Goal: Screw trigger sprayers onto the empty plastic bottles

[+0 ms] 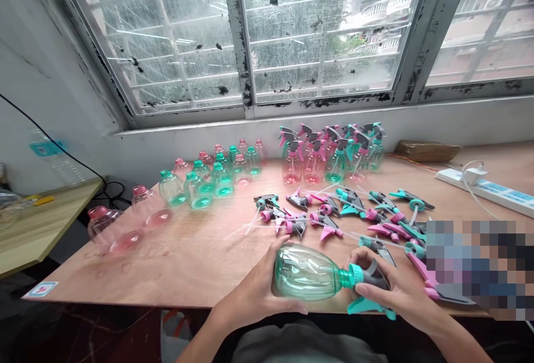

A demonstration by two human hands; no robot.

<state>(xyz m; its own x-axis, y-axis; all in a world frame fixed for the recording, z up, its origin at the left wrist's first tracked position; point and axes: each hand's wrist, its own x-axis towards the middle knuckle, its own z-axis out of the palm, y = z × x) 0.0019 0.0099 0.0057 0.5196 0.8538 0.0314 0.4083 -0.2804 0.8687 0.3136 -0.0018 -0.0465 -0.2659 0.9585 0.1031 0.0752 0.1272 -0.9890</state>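
My left hand [256, 291] is wrapped round the body of a clear green plastic bottle [306, 274] that lies sideways over the near edge of the wooden table [187, 257]. My right hand [394, 288] grips the teal and grey trigger spray head [369, 285] sitting on the bottle's neck, with the teal trigger pointing down. Both hands are closed on these parts.
Loose pink and teal spray heads [334, 213] lie scattered mid-table. Empty pink and green bottles [200, 185] stand at the left, and bottles with spray heads fitted [329, 154] stand by the window wall. A white power strip [488, 188] and a brown box [425, 150] sit at right.
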